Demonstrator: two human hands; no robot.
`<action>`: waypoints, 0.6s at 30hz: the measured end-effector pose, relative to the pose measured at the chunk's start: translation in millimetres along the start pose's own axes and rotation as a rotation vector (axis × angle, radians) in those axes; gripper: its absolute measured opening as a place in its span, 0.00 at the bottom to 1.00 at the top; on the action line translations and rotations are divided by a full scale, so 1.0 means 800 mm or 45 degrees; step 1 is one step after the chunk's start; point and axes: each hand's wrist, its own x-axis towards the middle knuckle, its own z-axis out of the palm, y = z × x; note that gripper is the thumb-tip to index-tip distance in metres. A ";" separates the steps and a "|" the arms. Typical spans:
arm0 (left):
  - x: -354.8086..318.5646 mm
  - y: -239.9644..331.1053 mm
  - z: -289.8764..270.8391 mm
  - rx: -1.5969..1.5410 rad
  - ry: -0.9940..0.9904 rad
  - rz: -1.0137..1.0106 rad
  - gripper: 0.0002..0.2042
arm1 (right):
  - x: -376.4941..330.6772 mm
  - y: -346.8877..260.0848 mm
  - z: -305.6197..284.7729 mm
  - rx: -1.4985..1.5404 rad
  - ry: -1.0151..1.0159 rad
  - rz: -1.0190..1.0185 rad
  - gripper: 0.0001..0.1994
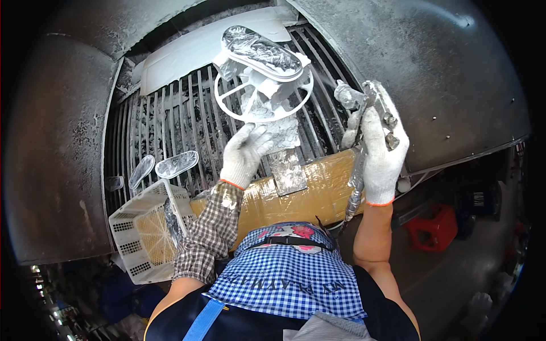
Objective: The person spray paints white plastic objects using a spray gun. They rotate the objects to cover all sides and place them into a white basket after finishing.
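Observation:
My right hand (383, 149), in a white knit glove, is wrapped around a paint-crusted spray gun (351, 98) whose nozzle points left, with a faint mist in front of it. Facing the nozzle is an oval, white-rimmed piece (263, 52) with a dark, film-covered face. It sits tilted on a caked support above a white spoked wheel (227, 109). My left hand (245, 154), gloved too, reaches to the wheel's near rim with thumb and fingers apart; whether the fingertips touch it I cannot tell.
Metal walls flank the slatted, paint-crusted grate (196, 122). Two more oval pieces (177, 164) lie at the left, by a white plastic basket (126, 227). A tape-covered brown roll (259, 207) runs along the front edge. On the floor at right stands a red stool (433, 227).

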 end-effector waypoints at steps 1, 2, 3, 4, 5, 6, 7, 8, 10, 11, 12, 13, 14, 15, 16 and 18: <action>-0.001 -0.006 0.000 0.012 -0.001 -0.001 0.15 | -0.002 -0.003 0.002 0.015 0.000 0.011 0.26; -0.002 -0.010 0.005 0.027 -0.003 -0.007 0.16 | -0.004 -0.006 0.003 0.030 0.006 0.020 0.26; -0.002 -0.013 0.009 0.021 0.000 -0.013 0.17 | -0.006 -0.007 0.003 -0.017 -0.028 0.038 0.26; -0.002 -0.015 0.013 0.015 0.004 -0.018 0.18 | -0.007 -0.007 0.003 -0.036 -0.049 0.039 0.26; -0.002 -0.015 0.018 0.008 0.006 -0.024 0.19 | -0.009 -0.006 0.002 -0.057 -0.068 0.038 0.25; -0.003 -0.014 0.023 -0.003 -0.025 -0.015 0.20 | -0.010 -0.006 0.000 -0.078 -0.087 0.038 0.25; -0.004 -0.013 0.027 -0.015 -0.055 -0.006 0.21 | -0.008 -0.003 -0.004 -0.054 -0.094 0.012 0.25; -0.005 -0.011 0.029 -0.023 -0.082 0.007 0.22 | -0.007 -0.003 -0.003 -0.009 -0.060 0.031 0.25; -0.002 -0.004 0.029 -0.008 -0.077 0.035 0.22 | -0.006 -0.006 0.001 0.079 0.008 0.070 0.25; -0.002 0.000 0.028 -0.001 -0.075 0.049 0.23 | -0.005 -0.005 0.000 0.048 -0.022 0.045 0.25; -0.001 0.005 0.023 -0.008 -0.073 0.050 0.23 | -0.005 -0.004 -0.003 -0.006 -0.088 0.040 0.25; 0.000 0.010 0.015 -0.016 -0.070 0.051 0.23 | -0.004 -0.004 -0.008 -0.059 -0.155 0.034 0.25; 0.000 0.014 0.018 -0.021 -0.067 0.047 0.24 | -0.004 0.000 -0.009 -0.037 -0.170 0.049 0.25; -0.006 0.015 0.029 0.005 -0.084 0.072 0.24 | -0.004 0.004 -0.009 -0.015 -0.186 0.064 0.25; -0.003 0.017 0.025 0.014 -0.076 0.072 0.24 | -0.003 0.006 -0.008 0.023 -0.148 0.060 0.25; -0.004 0.026 0.021 0.033 -0.054 0.082 0.25 | -0.001 0.008 -0.004 0.103 -0.084 0.058 0.25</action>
